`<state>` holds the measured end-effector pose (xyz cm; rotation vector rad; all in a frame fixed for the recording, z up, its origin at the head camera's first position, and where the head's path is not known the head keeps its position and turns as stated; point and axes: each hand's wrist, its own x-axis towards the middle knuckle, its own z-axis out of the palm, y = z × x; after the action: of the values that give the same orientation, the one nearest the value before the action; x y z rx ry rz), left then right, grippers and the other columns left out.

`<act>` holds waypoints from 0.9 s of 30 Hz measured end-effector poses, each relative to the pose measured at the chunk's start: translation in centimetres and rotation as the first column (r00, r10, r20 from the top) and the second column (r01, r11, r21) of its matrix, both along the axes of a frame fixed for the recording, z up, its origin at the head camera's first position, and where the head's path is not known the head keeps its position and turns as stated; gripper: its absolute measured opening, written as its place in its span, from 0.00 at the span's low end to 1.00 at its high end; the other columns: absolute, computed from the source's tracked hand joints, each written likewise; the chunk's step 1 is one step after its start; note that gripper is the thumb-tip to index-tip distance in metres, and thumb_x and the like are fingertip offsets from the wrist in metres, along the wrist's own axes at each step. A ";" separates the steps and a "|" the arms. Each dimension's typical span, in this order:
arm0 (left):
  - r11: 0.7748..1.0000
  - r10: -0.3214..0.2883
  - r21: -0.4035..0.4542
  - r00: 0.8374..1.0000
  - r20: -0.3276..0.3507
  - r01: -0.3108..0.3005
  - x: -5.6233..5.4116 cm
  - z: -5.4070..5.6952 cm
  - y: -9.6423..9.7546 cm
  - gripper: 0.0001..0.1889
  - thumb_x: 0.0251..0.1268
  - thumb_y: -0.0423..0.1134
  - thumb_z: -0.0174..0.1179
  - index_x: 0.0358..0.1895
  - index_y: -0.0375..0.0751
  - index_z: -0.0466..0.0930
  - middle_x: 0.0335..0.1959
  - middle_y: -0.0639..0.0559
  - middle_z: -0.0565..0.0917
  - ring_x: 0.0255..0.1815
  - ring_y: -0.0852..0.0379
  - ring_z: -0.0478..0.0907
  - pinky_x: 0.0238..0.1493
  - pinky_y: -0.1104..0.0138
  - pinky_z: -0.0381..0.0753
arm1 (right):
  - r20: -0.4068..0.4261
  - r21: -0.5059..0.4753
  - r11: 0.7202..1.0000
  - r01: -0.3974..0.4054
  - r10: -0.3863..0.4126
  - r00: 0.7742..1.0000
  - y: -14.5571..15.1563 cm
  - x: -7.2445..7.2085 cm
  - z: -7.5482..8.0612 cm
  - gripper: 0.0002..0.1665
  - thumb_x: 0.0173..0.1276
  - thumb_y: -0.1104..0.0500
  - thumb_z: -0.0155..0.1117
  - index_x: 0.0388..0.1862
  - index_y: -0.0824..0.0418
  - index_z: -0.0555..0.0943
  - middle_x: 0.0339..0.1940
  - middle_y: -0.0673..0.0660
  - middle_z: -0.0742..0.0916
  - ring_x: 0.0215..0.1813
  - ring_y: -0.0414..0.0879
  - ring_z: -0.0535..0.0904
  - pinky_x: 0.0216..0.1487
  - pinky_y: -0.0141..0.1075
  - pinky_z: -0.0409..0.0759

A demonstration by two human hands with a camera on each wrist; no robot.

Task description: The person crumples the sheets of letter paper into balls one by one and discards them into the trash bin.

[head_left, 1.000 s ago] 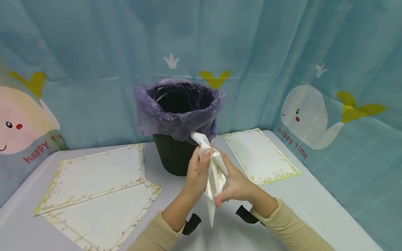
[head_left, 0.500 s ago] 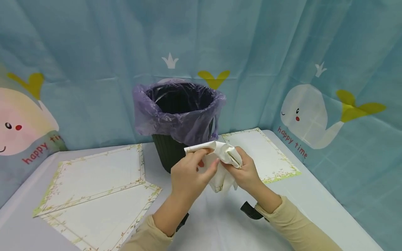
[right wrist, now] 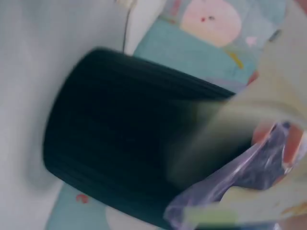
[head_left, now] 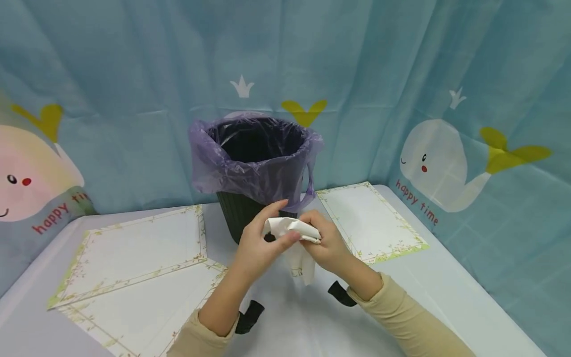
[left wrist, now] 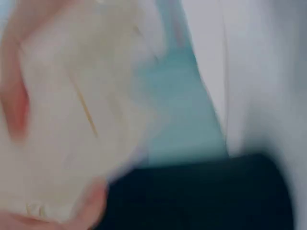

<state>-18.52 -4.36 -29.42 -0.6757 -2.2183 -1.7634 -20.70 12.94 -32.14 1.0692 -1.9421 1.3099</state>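
Observation:
A crumpled white sheet of paper [head_left: 292,227] is bunched between both hands above the table, in front of the bin; a loose end hangs below it. The left hand [head_left: 256,245] curves around its left side, thumb on the paper and index finger raised off the top. On the other side, the right hand [head_left: 327,248] grips the folded bundle. Motion blurs the paper [left wrist: 72,120] in the left wrist view, where a thin brown printed line shows on it. Paper flaps [right wrist: 283,86] also cross the right edge of the right wrist view.
A dark ribbed bin [head_left: 236,215] lined with a purple plastic bag [head_left: 263,181] stands behind the hands. Two overlapping border-printed sheets [head_left: 138,248] lie on the left, another sheet [head_left: 372,220] on the right. A blue curtain [head_left: 156,59] encloses the white table [head_left: 446,282].
The paper has been crumpled from a long, upright fold into a shorter bundle. Both hands have shifted and changed their hold on it, the left now spread wider around it.

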 end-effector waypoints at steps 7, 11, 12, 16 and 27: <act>0.888 0.060 0.431 0.970 0.237 -0.160 -0.2 1.3 0.8 0.14 0.60 0.31 0.65 0.35 0.39 0.66 0.34 0.49 0.72 0.32 0.59 0.71 0.28 0.71 0.73 | -0.113 0.199 0.980 0.012 0.011 0.993 -2.5 -0.1 0.6 0.34 0.53 0.71 0.73 0.53 0.68 0.63 0.41 0.64 0.78 0.37 0.52 0.77 0.35 0.37 0.80; 0.726 0.120 0.658 0.978 0.168 -0.202 -0.8 1.2 0.6 0.15 0.61 0.23 0.58 0.28 0.43 0.62 0.31 0.52 0.70 0.31 0.63 0.71 0.29 0.76 0.73 | 0.043 0.121 0.991 0.053 -0.059 0.997 -2.8 0.3 1.0 0.49 0.58 0.39 0.72 0.62 0.68 0.59 0.49 0.65 0.75 0.48 0.55 0.73 0.47 0.44 0.76; 0.674 0.125 0.716 0.983 0.135 -0.184 -0.9 1.2 0.6 0.16 0.61 0.21 0.56 0.27 0.44 0.61 0.31 0.52 0.70 0.30 0.63 0.71 0.29 0.76 0.74 | 0.079 0.096 0.991 0.088 -0.096 0.992 -2.7 0.4 1.0 0.56 0.55 0.32 0.68 0.65 0.68 0.58 0.53 0.66 0.74 0.52 0.57 0.72 0.51 0.47 0.74; 0.479 0.066 0.875 0.997 0.044 -0.071 -0.7 1.2 0.7 0.16 0.63 0.22 0.54 0.27 0.45 0.60 0.33 0.51 0.73 0.30 0.60 0.75 0.28 0.75 0.77 | 0.280 -0.051 0.997 0.052 -0.036 0.959 -2.4 0.5 1.1 0.74 0.45 0.20 0.63 0.75 0.67 0.49 0.67 0.68 0.66 0.63 0.61 0.65 0.58 0.49 0.70; 0.799 0.036 0.593 0.992 0.119 -0.100 0.7 1.2 1.5 0.08 0.72 0.41 0.49 0.42 0.41 0.64 0.37 0.51 0.73 0.35 0.61 0.73 0.37 0.72 0.75 | 0.096 -0.304 0.927 -0.218 0.257 0.962 -1.4 -0.4 1.9 0.53 0.52 0.35 0.72 0.76 0.34 0.58 0.65 0.49 0.74 0.55 0.40 0.74 0.47 0.27 0.75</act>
<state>-17.87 -2.82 -28.21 -0.3549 -1.5426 -2.3249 -21.12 11.51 -30.24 1.1155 -1.6775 1.7810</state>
